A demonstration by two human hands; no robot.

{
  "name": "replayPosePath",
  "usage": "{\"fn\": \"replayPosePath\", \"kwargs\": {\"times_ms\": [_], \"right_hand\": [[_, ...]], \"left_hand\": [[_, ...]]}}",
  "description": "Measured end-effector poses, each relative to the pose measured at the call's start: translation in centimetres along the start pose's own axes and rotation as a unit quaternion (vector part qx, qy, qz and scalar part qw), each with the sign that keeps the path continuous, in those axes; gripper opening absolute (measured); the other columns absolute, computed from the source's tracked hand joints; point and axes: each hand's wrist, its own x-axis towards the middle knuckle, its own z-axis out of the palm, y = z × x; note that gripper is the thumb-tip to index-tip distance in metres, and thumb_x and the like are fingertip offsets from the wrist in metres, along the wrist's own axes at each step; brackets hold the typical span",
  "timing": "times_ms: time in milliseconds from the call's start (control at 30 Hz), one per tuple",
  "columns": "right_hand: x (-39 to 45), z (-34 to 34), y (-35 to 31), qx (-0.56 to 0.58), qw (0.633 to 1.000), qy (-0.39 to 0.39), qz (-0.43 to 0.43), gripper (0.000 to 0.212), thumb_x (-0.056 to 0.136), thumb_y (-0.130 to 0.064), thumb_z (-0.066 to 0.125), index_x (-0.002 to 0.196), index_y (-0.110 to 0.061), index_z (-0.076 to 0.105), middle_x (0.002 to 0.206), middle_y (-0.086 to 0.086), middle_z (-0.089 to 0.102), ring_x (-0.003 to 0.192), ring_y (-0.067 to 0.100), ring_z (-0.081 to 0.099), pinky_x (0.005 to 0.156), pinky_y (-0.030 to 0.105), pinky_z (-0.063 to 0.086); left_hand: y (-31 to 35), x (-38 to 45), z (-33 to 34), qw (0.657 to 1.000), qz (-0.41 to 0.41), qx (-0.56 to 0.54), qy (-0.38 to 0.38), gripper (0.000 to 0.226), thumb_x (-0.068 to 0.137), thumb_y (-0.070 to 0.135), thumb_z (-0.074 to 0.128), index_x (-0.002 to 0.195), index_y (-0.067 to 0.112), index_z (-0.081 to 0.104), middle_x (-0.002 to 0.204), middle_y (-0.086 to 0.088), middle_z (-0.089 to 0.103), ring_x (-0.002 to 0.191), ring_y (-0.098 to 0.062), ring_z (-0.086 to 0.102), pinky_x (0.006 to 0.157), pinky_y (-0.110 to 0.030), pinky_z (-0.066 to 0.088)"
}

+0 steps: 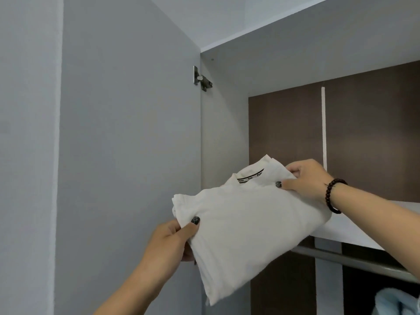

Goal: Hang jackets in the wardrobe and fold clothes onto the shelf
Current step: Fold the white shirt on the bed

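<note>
Both arms reach up and forward into the open wardrobe (227, 123). The left hand (172, 239) comes in from below, wrist bent back, its thumb laid over the top of a folded white shirt (245, 226) and its fingers hidden beneath the near left edge, so it grips the cloth. The right hand (306, 180) stretches in from the right, thumb flat on the fabric by the collar and fingers curled round the far corner, pinching it. Between them the shirt is held in the air, tilted, its far right end lying over the front edge of the white shelf (354, 230), the rest hanging clear in front of it.

The wardrobe has smooth pale grey side panels and a dark brown wood-grain back panel (284, 123) with a thin white strip (323, 128) running down it. The grey door (127, 133) stands open on the left, held by a metal hinge (202, 79). Under the shelf runs a grey metal hanging rail (354, 261); a bit of pale blue cloth (393, 302) shows at the lower right corner.

The shirt is soft, lightly creased cotton, with a black-and-white lettered band inside the collar. A bracelet (333, 196) of dark round beads circles the right wrist, and both thumbnails are painted dark.
</note>
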Motion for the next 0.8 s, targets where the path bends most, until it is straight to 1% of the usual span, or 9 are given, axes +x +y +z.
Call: {"fn": "replayPosePath", "kwargs": {"times_ms": [167,200,267,333,400,533,600,667,800], "right_hand": [[13.0,1.2,2.3,-0.063,0.997,-0.007,-0.041,0.008,0.076,-0.015,0.076,0.079,-0.02,0.072,0.081,-0.001,0.069,0.08,0.019,0.06,0.058,0.021,0.042],[15.2,1.4,2.7,-0.078,0.996,-0.009,-0.051,0.007,0.076,-0.015,0.076,0.08,-0.019,0.073,0.082,0.0,0.068,0.081,0.019,0.06,0.056,0.021,0.041],[19.5,1.7,3.5,-0.088,0.994,-0.002,-0.062,0.008,0.076,-0.017,0.077,0.084,-0.018,0.075,0.087,0.003,0.069,0.084,0.021,0.061,0.06,0.024,0.042],[22.4,2.0,3.8,-0.088,0.994,0.004,-0.065,0.012,0.076,-0.019,0.078,0.088,-0.018,0.075,0.089,0.003,0.07,0.084,0.021,0.06,0.066,0.025,0.043],[25.3,3.1,4.1,-0.082,0.994,0.008,-0.071,0.016,0.076,-0.02,0.078,0.091,-0.014,0.076,0.09,0.004,0.069,0.08,0.019,0.058,0.064,0.025,0.043],[29.0,7.4,5.8,-0.093,0.994,-0.021,-0.059,0.019,0.081,-0.021,0.075,0.095,-0.008,0.074,0.1,0.01,0.069,0.095,0.027,0.062,0.076,0.03,0.05],[30.1,9.6,7.4,-0.095,0.993,-0.054,-0.039,0.021,0.083,-0.023,0.073,0.096,-0.006,0.073,0.095,0.009,0.068,0.09,0.025,0.06,0.073,0.027,0.047],[30.5,11.9,8.9,-0.123,0.987,-0.103,-0.018,0.026,0.083,-0.025,0.072,0.099,-0.004,0.072,0.09,0.006,0.065,0.082,0.021,0.056,0.069,0.025,0.043],[30.5,16.1,11.4,-0.205,0.965,-0.163,-0.001,0.034,0.086,-0.03,0.069,0.114,-0.011,0.068,0.116,0.005,0.066,0.1,0.021,0.059,0.075,0.023,0.043]], "left_hand": [[1.0,9.4,4.7,0.998,0.023,-0.019,0.046,0.025,0.095,0.014,0.054,0.087,-0.006,0.066,0.079,-0.02,0.072,0.063,-0.021,0.064,0.069,-0.042,0.059],[1.2,11.2,5.4,0.998,0.023,-0.033,0.055,0.024,0.095,0.013,0.053,0.083,-0.004,0.065,0.072,-0.017,0.07,0.059,-0.019,0.063,0.064,-0.041,0.058],[1.4,14.6,6.4,0.996,0.023,-0.059,0.066,0.021,0.095,0.012,0.053,0.079,0.0,0.061,0.06,-0.009,0.063,0.049,-0.015,0.061,0.049,-0.028,0.054],[1.5,16.9,6.9,0.995,0.019,-0.07,0.072,0.02,0.095,0.014,0.055,0.079,0.002,0.058,0.059,-0.008,0.059,0.047,-0.015,0.059,0.049,-0.022,0.052],[1.1,19.2,7.4,0.994,0.018,-0.066,0.086,0.02,0.094,0.017,0.056,0.079,0.004,0.058,0.062,-0.009,0.059,0.049,-0.016,0.058,0.052,-0.024,0.053],[-0.8,22.2,7.5,0.993,-0.004,-0.07,0.1,0.024,0.095,0.021,0.057,0.079,0.004,0.06,0.062,-0.009,0.064,0.051,-0.019,0.062,0.063,-0.031,0.057],[-2.6,22.4,8.0,0.993,-0.022,-0.078,0.086,0.029,0.097,0.023,0.057,0.087,-0.003,0.065,0.074,-0.017,0.072,0.061,-0.025,0.069,0.061,-0.03,0.059],[-4.3,22.3,8.6,0.991,-0.046,-0.102,0.074,0.034,0.098,0.024,0.055,0.089,-0.007,0.065,0.079,-0.026,0.072,0.067,-0.032,0.07,0.06,-0.028,0.058],[-5.9,22.4,9.6,0.983,-0.087,-0.151,0.061,0.035,0.097,0.023,0.057,0.082,-0.007,0.065,0.07,-0.019,0.07,0.061,-0.027,0.07,0.06,-0.029,0.059]]}}
